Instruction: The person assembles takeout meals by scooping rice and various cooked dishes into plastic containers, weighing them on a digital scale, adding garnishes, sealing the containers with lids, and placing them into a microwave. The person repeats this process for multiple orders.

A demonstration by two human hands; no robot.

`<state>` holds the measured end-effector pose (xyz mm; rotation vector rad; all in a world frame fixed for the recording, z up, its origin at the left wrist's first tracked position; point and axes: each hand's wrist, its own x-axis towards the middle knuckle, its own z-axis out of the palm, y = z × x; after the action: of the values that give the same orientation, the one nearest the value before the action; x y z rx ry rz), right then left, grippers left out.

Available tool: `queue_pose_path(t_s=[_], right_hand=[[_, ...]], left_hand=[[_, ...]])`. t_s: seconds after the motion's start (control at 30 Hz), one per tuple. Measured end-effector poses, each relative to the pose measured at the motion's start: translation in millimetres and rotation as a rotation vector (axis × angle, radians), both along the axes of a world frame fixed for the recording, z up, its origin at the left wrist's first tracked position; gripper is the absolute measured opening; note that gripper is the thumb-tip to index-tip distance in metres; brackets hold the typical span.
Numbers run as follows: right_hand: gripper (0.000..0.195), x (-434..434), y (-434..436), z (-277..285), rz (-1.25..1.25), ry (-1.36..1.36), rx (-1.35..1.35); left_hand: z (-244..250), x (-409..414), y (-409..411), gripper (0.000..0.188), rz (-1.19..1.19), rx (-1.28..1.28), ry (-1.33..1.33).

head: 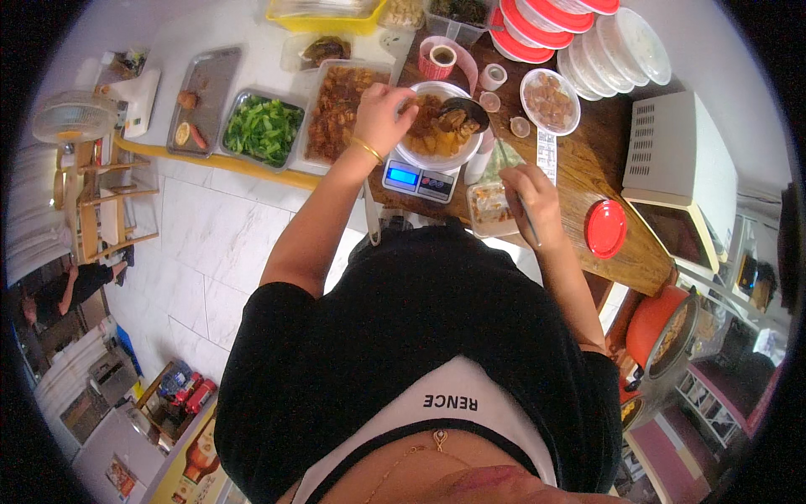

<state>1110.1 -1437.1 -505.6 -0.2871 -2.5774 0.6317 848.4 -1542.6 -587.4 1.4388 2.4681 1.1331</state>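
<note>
A round clear plastic bowl (434, 160) holding brown and yellow food stands on a digital kitchen scale (420, 181) with a lit blue display. My left hand (383, 116) is at the bowl's left rim, with its fingers on or just over it; whether they grip it is hard to tell. In my right hand (532, 198) is the thin handle of a ladle (478, 113), whose dark head, filled with brown pieces, is over the bowl's right side. A rectangular plastic container (494, 228) with food remnants lies beside my right hand.
Trays of brown stewed food (334, 113) and chopped greens (263, 131) stand left. A filled bowl (550, 102), a receipt strip, a red lid (606, 229) and stacked lidded bowls (535, 31) are at right, near a microwave oven (680, 183). A person (75, 286) is far left.
</note>
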Motion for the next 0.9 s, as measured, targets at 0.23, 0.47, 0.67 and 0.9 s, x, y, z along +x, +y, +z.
queue_pose_path(t_s=[0.23, 0.47, 0.67, 0.9], right_hand=[[0.023, -7.5, 2.8, -8.5, -0.119, 0.099, -0.075], [0.017, -2.6, 16.3, -35.8, -0.418, 0.278, -0.521], [0.022, 5.5, 15.4, -28.9, -0.437, 0.375, -0.463], [0.03, 17.7, 18.3, -18.3, -0.444, 0.519, -0.667]], left_hand=[[-27.2, -0.8, 7.9, 0.018, -0.046, 0.153, -0.003], [8.9, 9.7, -0.8, 0.02, -0.095, 0.063, -0.036], [0.7, 7.2, 1.3, 0.021, -0.067, 0.108, -0.001], [3.1, -4.6, -3.9, 0.02, -0.01, 0.064, -0.114]])
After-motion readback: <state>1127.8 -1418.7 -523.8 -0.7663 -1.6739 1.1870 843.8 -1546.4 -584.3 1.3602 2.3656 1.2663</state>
